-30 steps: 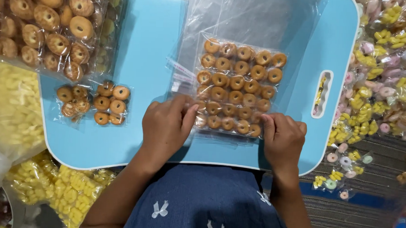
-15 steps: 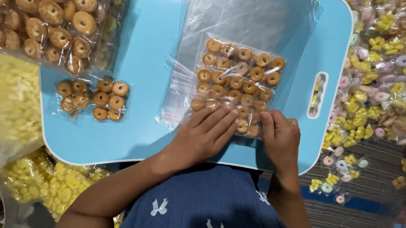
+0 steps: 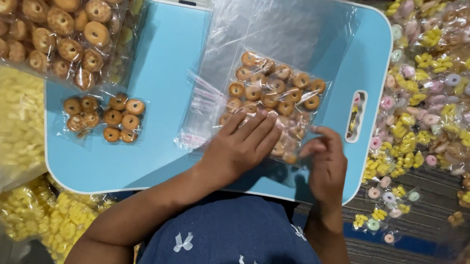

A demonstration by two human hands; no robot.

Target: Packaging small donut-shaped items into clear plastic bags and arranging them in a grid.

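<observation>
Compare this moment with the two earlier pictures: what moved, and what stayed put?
The left hand slid right and up onto the clear bag of ring biscuits, flat across its lower part. The right hand stayed at the bag's lower right corner. The small biscuit bag and blue tray did not move.

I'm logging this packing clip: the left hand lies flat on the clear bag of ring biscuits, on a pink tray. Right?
Not quite: the tray is light blue, not pink. The head view shows the left hand flat on the clear bag of ring biscuits, which lies on that tray, with the right hand at the bag's near right corner.
</observation>
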